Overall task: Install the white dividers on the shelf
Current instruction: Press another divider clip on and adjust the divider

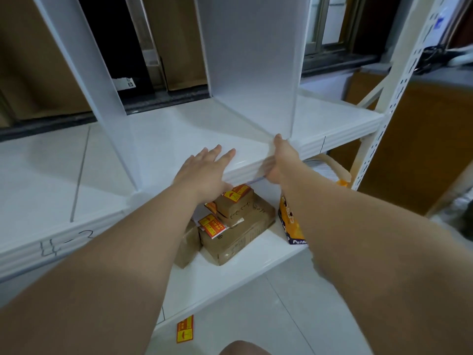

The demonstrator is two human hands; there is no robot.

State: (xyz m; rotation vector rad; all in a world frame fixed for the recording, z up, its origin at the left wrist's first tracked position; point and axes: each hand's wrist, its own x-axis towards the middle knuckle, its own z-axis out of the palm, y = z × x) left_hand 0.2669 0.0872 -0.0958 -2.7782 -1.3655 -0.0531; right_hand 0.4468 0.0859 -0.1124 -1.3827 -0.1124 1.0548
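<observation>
A white divider (252, 60) stands upright on the white shelf (179, 134), right of centre. A second white divider (84, 73) stands upright further left, leaning in the wide-angle view. My left hand (204, 170) lies flat on the shelf's front edge with fingers spread, holding nothing. My right hand (280, 160) is at the front bottom corner of the right divider; its thumb touches that corner and its fingers curl under the shelf's front lip. What the fingers hold is hidden.
Below the shelf, brown cardboard boxes (235, 226) with yellow-red labels and an orange bag (291, 224) sit on the lower shelf. A perforated white upright post (384, 111) bounds the shelf at right. A yellow label (184, 329) lies on the tiled floor.
</observation>
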